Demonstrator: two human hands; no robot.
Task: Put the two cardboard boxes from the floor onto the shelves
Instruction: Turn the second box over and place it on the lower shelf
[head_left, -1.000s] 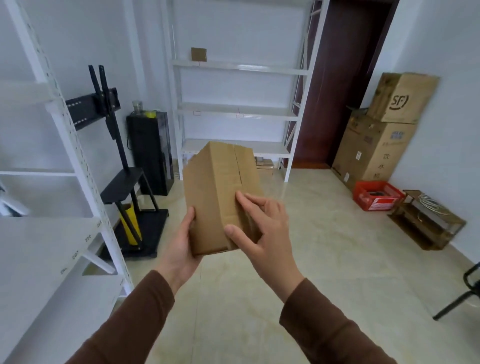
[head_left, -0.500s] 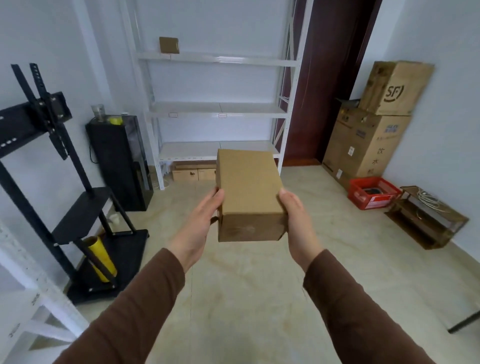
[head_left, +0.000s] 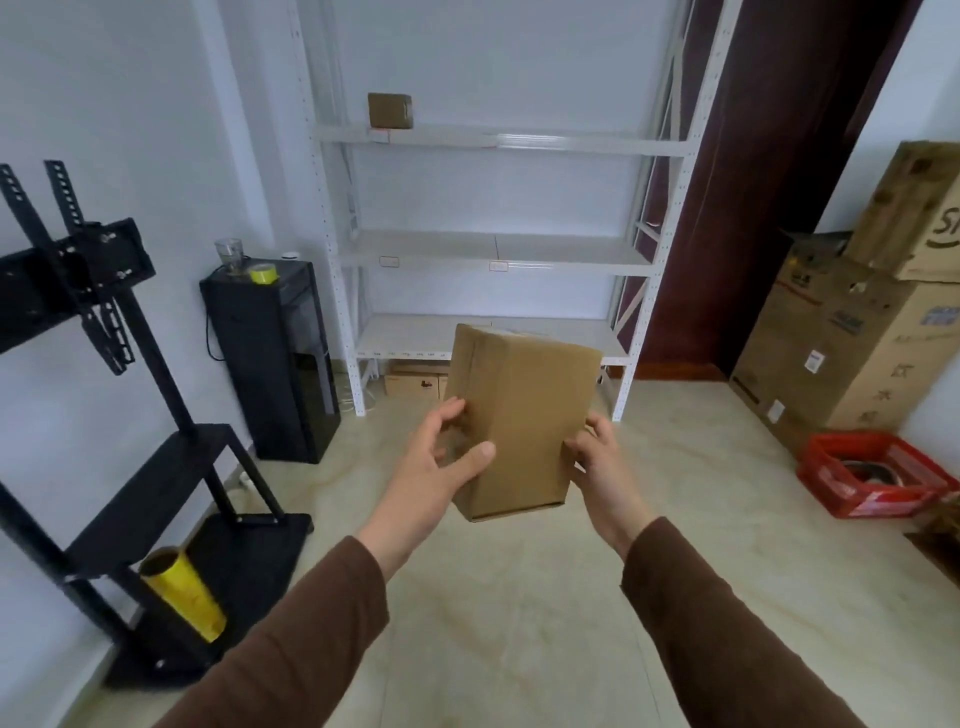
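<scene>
Head view of a carry in progress. A cardboard box (head_left: 522, 415) is held in mid-air between 2 hands, ahead of the chest and well above the floor (head_left: 519, 597). The left hand (head_left: 441, 462) clasps the box's left face, thumb laid across the front; the right hand (head_left: 597, 462) presses the lower right edge, its fingers curled around the far side and mostly hidden. The box's long axis runs from the hands up and away, its upper end tilted slightly left and pointing at the white shelving unit (head_left: 493, 249) straight ahead against the wall. Both hands sit at the box's near, lower end, about equally close to the shelves. Its lowest tier lies directly behind the box's top edge; the middle tier is bare, and a small brown box (head_left: 389, 110) already rests on the top tier, at its left end. Judged from this alignment, placing calls for a forward approach, leading with the far end.
</scene>
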